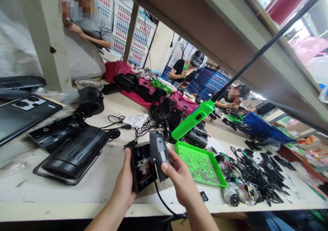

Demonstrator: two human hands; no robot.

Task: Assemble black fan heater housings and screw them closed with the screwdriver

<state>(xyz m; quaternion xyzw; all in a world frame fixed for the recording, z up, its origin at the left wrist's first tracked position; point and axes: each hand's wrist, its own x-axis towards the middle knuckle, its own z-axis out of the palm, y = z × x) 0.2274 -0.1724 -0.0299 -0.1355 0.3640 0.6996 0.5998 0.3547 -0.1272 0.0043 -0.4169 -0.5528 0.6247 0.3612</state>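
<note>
My left hand grips the left edge of an open black housing with a small motor and red wires showing inside. My right hand is closed on a grey cover piece that it holds against the housing's right side. A black cord runs from the housing over the table's front edge. Both hands are just above the white table, near its front edge.
A green tray of small screws lies right of my hands, under a hanging green power screwdriver. Black plastic shells lie at left, a tangle of wires and small motors at right. Other people sit farther along the bench.
</note>
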